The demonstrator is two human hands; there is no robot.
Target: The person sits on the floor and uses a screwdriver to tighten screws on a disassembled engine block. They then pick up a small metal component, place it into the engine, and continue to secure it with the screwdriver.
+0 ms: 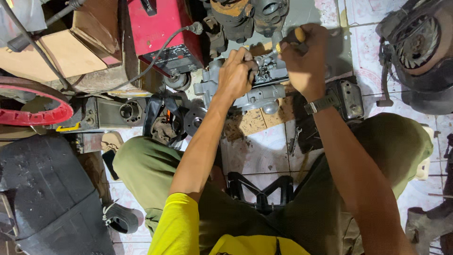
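A grey metal engine part (pixel 257 92) lies on the tiled floor in front of my knees, resting on a wooden board (pixel 252 122). My left hand (pixel 237 71) is clamped on its top, fingers curled over the casting. My right hand (pixel 304 59) is closed around a screwdriver (pixel 293 40) with an orange and black handle, its shaft pointing down-left into the part beside my left fingers. The tip is hidden between the hands. A dark watch sits on my right wrist.
A red machine (pixel 163 30) with a cable stands at the back left, a red-rimmed wheel (pixel 33 111) at far left, a black seat (pixel 45 189) below it. A black engine housing (pixel 420 47) sits at right, a wrench (pixel 295 140) on the tiles.
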